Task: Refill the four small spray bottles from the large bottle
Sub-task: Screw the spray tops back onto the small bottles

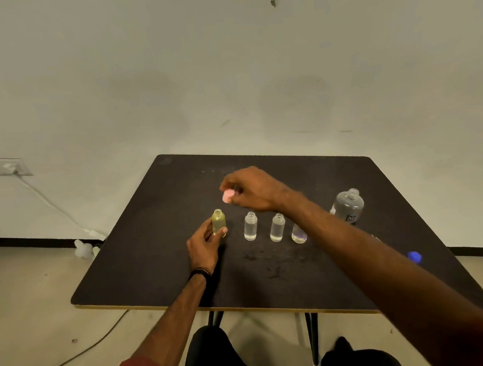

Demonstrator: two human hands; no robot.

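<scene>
We steady the yellow bottle [218, 221] mid-table with our left hand [205, 245], fingers curled around it, while our right hand [253, 190] pinches a pink cap [227, 196] above; a slip could topple the open bottles [265, 227] beside it

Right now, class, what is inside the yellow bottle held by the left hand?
The yellow bottle, uncapped, shows yellowish contents. The left hand has its fingers covering its base, so the bottom stays hidden.
</scene>
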